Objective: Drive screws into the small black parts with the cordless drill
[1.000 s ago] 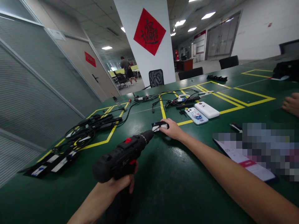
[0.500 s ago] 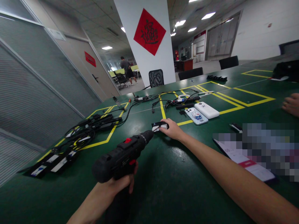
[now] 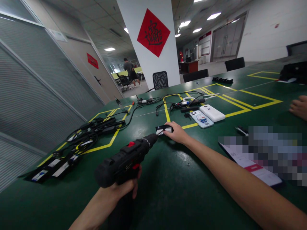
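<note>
My left hand (image 3: 128,187) is wrapped round the grip of a black cordless drill (image 3: 126,161) with red switches. The drill's chuck points up and to the right, at a small black-and-white block (image 3: 164,130). That block stands on the green table, and my right hand (image 3: 176,131) grips its right end between thumb and fingers. Between the chuck and the block a thin dark bit seems to run; whether it touches the block I cannot make out. The lower part of the drill is dark against the table.
Black cables and adapters (image 3: 96,131) lie in a heap on the left. Beyond my right hand are a patterned phone (image 3: 201,119), a white power bank (image 3: 212,113) and more cables (image 3: 187,103). A tablet (image 3: 251,164) lies at right, near another person's hand (image 3: 299,107).
</note>
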A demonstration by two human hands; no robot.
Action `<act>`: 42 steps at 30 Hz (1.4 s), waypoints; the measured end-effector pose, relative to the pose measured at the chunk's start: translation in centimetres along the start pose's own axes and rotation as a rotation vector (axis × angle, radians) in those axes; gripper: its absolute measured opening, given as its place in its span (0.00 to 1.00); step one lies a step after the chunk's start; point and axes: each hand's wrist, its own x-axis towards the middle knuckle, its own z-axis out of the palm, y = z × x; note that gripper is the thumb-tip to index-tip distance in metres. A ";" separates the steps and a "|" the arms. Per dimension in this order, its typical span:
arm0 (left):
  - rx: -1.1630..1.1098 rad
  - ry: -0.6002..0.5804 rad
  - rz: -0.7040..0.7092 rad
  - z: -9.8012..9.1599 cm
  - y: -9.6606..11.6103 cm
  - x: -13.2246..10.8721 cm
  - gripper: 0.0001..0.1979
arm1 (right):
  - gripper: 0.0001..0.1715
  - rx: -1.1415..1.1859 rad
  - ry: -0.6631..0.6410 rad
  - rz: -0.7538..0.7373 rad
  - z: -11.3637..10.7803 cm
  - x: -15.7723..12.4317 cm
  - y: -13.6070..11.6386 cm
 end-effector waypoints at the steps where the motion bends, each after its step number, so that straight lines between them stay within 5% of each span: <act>1: 0.007 -0.001 -0.003 0.0 0.0 0.0 0.17 | 0.19 0.003 0.000 -0.001 0.0 0.0 0.0; 18: 0.053 -0.029 0.003 -0.3 -0.2 0.2 0.15 | 0.18 0.013 -0.002 0.004 -0.2 0.0 -0.2; 33: 0.048 0.121 0.005 0.7 0.5 0.1 0.18 | 0.18 0.001 -0.006 0.001 -0.2 0.0 -0.3; 42: -0.026 0.017 0.035 0.0 -0.4 0.2 0.18 | 0.19 0.006 -0.007 0.002 -0.2 0.0 -0.2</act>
